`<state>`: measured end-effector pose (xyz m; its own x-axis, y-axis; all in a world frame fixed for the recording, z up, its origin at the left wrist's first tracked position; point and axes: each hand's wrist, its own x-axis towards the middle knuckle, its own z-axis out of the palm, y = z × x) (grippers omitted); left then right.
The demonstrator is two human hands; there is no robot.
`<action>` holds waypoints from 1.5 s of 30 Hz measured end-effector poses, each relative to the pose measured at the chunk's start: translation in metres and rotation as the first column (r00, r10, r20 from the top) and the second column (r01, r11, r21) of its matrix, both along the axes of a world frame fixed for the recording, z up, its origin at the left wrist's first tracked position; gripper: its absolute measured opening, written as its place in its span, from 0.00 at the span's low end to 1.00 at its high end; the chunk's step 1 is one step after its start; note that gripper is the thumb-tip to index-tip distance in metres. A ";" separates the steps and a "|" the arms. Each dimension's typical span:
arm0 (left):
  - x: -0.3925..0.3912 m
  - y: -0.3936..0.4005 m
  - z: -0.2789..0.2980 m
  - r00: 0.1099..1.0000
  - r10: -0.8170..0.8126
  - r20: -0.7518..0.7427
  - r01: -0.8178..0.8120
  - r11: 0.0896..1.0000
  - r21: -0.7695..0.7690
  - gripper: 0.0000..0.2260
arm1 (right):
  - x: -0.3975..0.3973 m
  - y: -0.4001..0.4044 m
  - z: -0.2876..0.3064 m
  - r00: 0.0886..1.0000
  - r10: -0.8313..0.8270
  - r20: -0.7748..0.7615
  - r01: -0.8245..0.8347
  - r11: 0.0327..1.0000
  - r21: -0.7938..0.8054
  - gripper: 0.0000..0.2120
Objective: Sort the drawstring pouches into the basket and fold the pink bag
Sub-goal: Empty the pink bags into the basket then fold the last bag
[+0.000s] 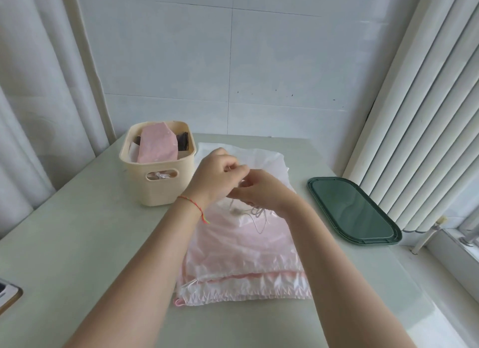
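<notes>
Pale table (77,244) carries the basket (158,166), and just right of it the pink bag (243,257), soft, slippery and limp, is best taken by its hem, while its cord (255,212) is pinched by left hand (220,174) and right hand (259,189).

1. The basket (157,177) stands on the table (77,244), left of the bag (243,257).
2. Pouches (158,145) sit in the basket.
3. The tray (353,210) lies right of the bag.
4. Both hands (220,176) meet over the bag's far part.

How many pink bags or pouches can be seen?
2: one pink pouch stands in the basket; one pink bag lies on the table under both hands. Others may be hidden inside the basket.
</notes>
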<state>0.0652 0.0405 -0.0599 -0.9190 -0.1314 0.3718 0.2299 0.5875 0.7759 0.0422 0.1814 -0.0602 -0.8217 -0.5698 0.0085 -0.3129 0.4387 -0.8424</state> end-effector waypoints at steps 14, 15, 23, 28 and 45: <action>-0.017 -0.019 -0.034 0.933 0.012 0.360 0.092 0.958 -0.272 0.14 | -0.049 0.007 -0.027 0.845 -0.385 0.371 0.512 0.784 -0.352 0.07; -0.016 -0.020 -0.035 0.918 0.002 0.396 0.131 0.942 -0.309 0.15 | -0.049 0.008 -0.027 0.847 -0.388 0.362 0.512 0.777 -0.366 0.07; -0.022 -0.017 -0.047 0.952 0.089 0.293 0.013 0.944 -0.330 0.09 | -0.045 0.018 -0.016 0.695 -0.417 -0.585 0.642 0.726 0.246 0.20; -0.023 -0.014 -0.046 0.975 0.144 0.168 -0.097 0.961 -0.259 0.08 | -0.019 0.012 0.005 0.958 -0.012 -0.285 0.178 0.807 0.564 0.17; -0.021 -0.005 -0.044 0.988 -0.054 0.141 -0.005 0.923 0.384 0.07 | -0.041 0.004 -0.032 0.864 0.002 -0.503 0.327 0.757 0.565 0.10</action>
<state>0.0440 0.0356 -0.1035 -0.9640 -0.2135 0.1587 0.1070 0.2346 0.9662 0.0012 0.1849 -0.0919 -0.8934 -0.4387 0.0968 -0.4487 0.8817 -0.1455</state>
